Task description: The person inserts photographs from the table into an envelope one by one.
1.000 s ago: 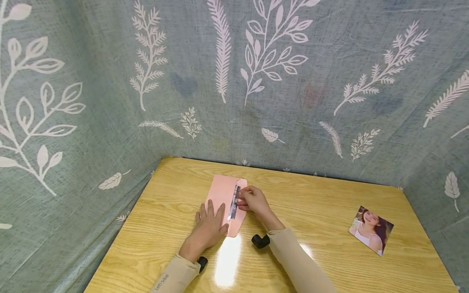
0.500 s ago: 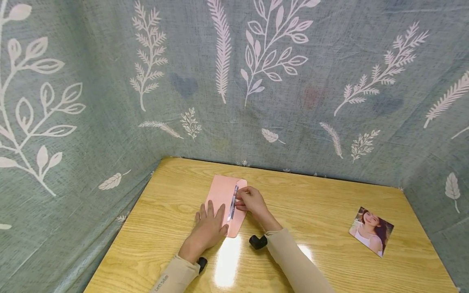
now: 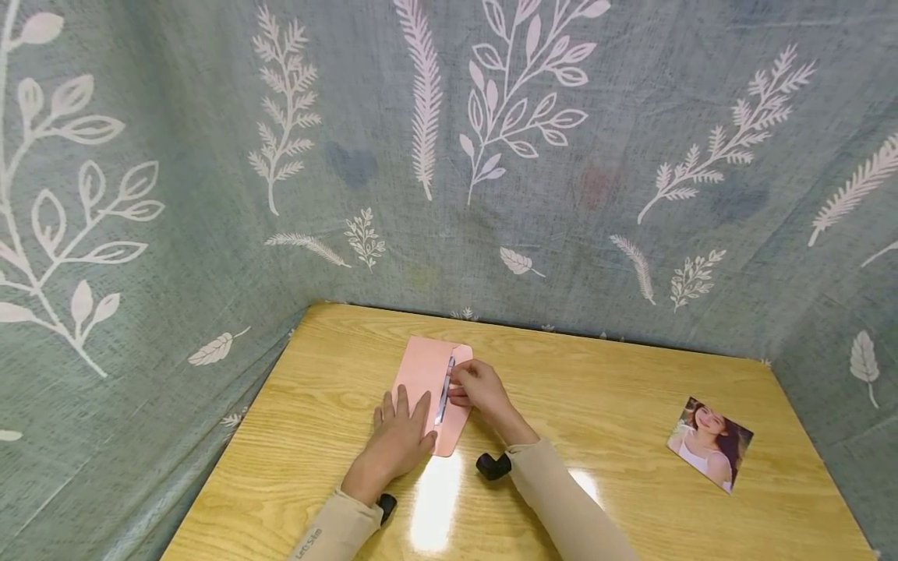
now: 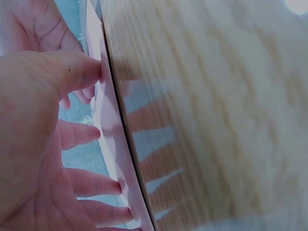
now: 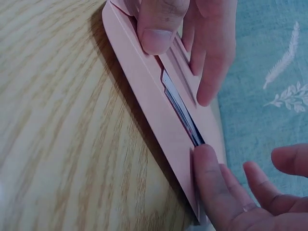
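Note:
A pink envelope (image 3: 421,362) lies on the table with its flap opened out to the right. The light edges of several photos (image 5: 178,106) show as a thin strip in its slot; the rest of them is hidden inside. My left hand (image 3: 401,440) rests on the envelope with fingers spread, the thumb (image 5: 159,38) beside the slot. At the slot's right side is my right hand (image 3: 484,389), one fingertip (image 5: 206,154) pressing at the photo edges. Its other fingers stand apart from that one.
Off to the right on the wooden table (image 3: 596,389) lies a single portrait photo (image 3: 710,446). A grey-green leaf-print cloth (image 3: 449,249) hangs behind and at both sides of the table. Black wrist cameras (image 3: 493,466) sit at both cuffs.
The photos have slid left, deeper into the envelope, so a thinner strip of them shows. My right hand has moved slightly left with them; the left hand has stayed put.

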Available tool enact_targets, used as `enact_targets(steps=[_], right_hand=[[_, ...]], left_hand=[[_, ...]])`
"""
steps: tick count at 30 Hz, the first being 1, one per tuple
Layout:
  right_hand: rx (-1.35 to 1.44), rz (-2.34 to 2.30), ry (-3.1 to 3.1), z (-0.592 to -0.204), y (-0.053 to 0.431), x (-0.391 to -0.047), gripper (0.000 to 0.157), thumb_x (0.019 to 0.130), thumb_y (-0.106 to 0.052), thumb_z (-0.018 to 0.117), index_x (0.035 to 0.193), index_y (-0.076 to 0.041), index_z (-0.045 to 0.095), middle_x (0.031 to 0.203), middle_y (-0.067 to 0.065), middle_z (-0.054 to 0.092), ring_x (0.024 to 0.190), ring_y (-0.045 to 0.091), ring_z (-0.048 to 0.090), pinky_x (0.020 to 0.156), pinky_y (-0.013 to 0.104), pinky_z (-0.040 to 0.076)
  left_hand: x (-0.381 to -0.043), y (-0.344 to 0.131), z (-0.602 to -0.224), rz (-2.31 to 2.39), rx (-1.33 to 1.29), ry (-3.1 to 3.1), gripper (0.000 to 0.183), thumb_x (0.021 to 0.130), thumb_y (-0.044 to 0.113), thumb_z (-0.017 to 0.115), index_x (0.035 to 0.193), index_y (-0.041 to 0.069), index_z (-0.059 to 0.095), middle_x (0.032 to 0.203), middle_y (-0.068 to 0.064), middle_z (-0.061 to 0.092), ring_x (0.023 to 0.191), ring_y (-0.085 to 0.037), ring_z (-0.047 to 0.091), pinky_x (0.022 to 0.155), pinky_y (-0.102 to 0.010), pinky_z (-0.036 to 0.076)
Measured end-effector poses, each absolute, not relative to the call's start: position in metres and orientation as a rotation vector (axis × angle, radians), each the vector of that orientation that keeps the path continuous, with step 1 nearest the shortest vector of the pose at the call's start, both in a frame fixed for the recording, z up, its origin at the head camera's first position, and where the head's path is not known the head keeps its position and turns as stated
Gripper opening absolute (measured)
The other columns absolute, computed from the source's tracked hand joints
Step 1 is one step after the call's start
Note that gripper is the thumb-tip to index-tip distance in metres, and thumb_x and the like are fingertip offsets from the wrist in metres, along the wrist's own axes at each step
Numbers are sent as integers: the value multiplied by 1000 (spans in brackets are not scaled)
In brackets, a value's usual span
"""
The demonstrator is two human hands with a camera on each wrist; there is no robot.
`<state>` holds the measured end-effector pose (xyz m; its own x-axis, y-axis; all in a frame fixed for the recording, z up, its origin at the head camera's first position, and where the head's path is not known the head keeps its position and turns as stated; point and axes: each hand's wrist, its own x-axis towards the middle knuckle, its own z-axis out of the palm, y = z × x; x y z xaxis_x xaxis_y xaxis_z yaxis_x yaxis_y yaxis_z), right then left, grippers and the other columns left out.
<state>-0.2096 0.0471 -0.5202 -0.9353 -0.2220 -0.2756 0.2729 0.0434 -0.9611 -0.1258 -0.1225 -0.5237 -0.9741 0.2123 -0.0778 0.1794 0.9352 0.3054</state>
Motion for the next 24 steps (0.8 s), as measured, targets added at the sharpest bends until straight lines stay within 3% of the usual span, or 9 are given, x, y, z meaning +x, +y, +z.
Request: enact_targets(steps=[8, 15, 19, 24], right_hand=[[-124, -1862, 2039, -509, 68, -200, 37, 95, -24, 51, 117, 6, 52, 106, 23, 59, 92, 37, 60, 76, 45, 50], [-246, -1733, 2304, -496, 105, -192, 24, 94, -22, 54, 112, -7, 59, 104, 17, 60, 93, 38, 58, 78, 51, 46], [-261, -1631, 2513, -486, 128, -182, 19, 93, -29, 56, 108, -18, 61, 101, 5, 62, 93, 27, 59, 76, 43, 47], [-310, -1508, 2749, -476, 159, -169, 20, 92, -31, 57, 108, -20, 61, 99, -5, 62, 92, 15, 58, 79, 37, 47]], left_hand=[[-126, -122, -524, 470, 286, 2955, 68, 89, 43, 54, 145, 15, 29, 144, -33, 14, 129, -54, 9, 98, -64, 17], [-125, -123, -523, 474, 309, 2970, 67, 90, 42, 54, 145, 13, 29, 144, -34, 14, 128, -55, 9, 98, -64, 17], [-123, -123, -521, 481, 326, 2979, 67, 90, 41, 55, 144, 12, 30, 143, -35, 16, 128, -56, 11, 97, -65, 18], [-123, -123, -521, 491, 331, 2982, 66, 90, 40, 55, 144, 12, 30, 143, -35, 16, 128, -56, 11, 96, -65, 18]])
